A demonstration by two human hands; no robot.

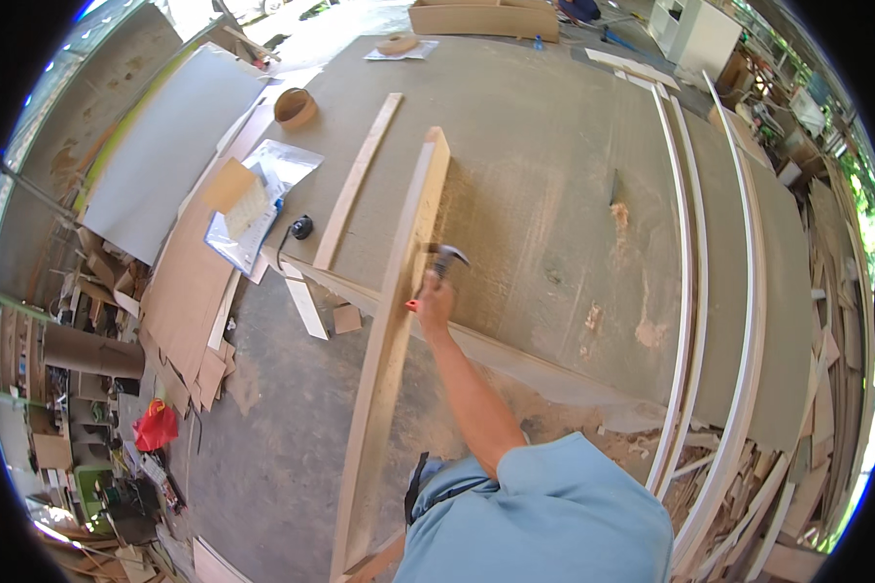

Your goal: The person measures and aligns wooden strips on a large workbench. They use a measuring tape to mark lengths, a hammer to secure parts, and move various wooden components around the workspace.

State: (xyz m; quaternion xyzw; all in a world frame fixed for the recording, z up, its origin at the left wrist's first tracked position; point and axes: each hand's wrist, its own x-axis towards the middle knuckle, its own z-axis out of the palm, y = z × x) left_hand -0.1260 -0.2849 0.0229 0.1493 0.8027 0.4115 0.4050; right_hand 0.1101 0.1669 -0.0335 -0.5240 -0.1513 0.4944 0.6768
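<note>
My right hand (436, 301) is closed around the handle of a claw hammer (447, 257), whose dark head is slightly blurred. A red tip shows at the handle's end. The hammer is held at the right side of a long wooden beam (389, 355), which stands on its narrow edge. The beam runs from the worktable (544, 243) over its near edge and down toward the bottom of the view. A brownish strip, possibly my left forearm (377, 560), shows beside the beam's near end; my left hand itself is not visible.
Left of the beam lie a wooden strip (358, 183), a black tape measure (301, 227), papers in a plastic sleeve (238, 233) and an edging roll (296, 108). Long white-edged strips (685, 282) run along the right. Scrap wood (817, 389) is heaped beyond them. A red bag (156, 426) sits lower left.
</note>
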